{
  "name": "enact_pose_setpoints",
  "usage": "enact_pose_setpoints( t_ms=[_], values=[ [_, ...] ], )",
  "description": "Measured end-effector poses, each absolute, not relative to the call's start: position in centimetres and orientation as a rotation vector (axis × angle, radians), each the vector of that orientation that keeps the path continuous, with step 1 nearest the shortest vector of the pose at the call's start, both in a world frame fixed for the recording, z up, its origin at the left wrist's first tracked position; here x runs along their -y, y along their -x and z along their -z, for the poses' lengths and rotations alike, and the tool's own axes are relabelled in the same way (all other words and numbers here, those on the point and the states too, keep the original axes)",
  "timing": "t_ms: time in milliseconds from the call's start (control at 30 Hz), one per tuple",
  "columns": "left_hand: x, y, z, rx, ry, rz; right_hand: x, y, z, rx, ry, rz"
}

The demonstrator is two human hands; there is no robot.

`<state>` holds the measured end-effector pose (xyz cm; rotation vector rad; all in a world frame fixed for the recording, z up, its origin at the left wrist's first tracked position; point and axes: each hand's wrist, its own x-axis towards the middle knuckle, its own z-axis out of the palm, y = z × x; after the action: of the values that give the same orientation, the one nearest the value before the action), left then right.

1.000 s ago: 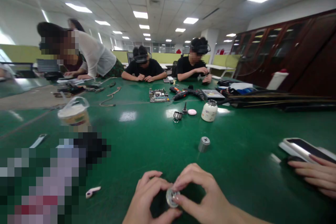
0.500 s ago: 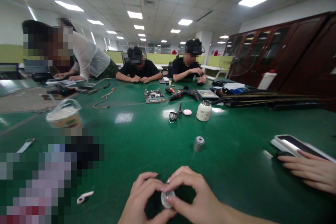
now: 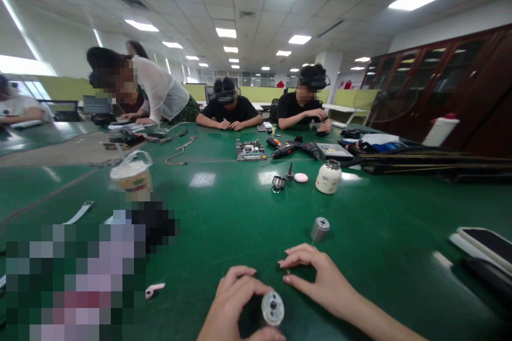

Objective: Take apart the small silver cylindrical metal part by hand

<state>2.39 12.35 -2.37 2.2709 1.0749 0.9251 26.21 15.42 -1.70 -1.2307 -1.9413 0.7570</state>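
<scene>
My left hand (image 3: 240,303) grips a round metal part (image 3: 273,308) between thumb and fingertips. Its flat pale face, with a dark hole in the middle, is turned up towards me; the rest is partly hidden. To the right, my right hand (image 3: 316,274) hovers low over the green table with thumb and fingers apart. A tiny ring-like piece (image 3: 288,272) shows in the gap between them; whether it touches the fingers I cannot make out. Just beyond that hand a silver metal cylinder (image 3: 320,230) stands upright.
Farther off are a cream bottle (image 3: 328,177), a pink disc (image 3: 301,177), a metal cup-like lid (image 3: 279,183), a circuit board (image 3: 250,150) and a power drill (image 3: 294,149). A drink cup (image 3: 132,173) and a white earbud (image 3: 154,290) lie left; a phone (image 3: 486,245) right. Several people sit or lean opposite.
My right hand has come off the round metal part and opened to the right. My left hand keeps it, tilted face-up. Another person's hand has left the phone. The view has turned left.
</scene>
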Motion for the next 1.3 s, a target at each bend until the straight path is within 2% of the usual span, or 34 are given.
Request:
enact_pose_setpoints(
  t_ms=[133, 300, 500, 800, 1100, 1300],
  values=[
    [-12.2, -2.5, 2.9, -1.142, -2.217, -0.978, -14.9, -25.6, 0.8, 1.845, 1.243, -0.829],
    [-12.3, -2.3, 3.0, -1.093, -2.238, -0.853, -12.9, -23.4, -1.8, 1.658, 1.102, -1.022],
    [-12.2, -2.4, 2.5, -1.111, -2.186, -0.800, -11.4, -21.9, -1.8, 1.850, 0.946, -0.950],
    [-12.0, -2.7, 2.1, -1.132, -2.139, -0.778, -11.7, -22.4, -1.4, 1.908, 0.989, -0.876],
    [-12.2, -2.7, 1.5, -1.122, -2.144, -0.712, -11.2, -23.8, -1.4, 1.958, 1.036, -0.623],
    [-12.3, -2.8, 1.6, -1.115, -2.150, -0.726, -11.6, -23.5, -1.4, 2.062, 0.968, -0.631]
  ],
)
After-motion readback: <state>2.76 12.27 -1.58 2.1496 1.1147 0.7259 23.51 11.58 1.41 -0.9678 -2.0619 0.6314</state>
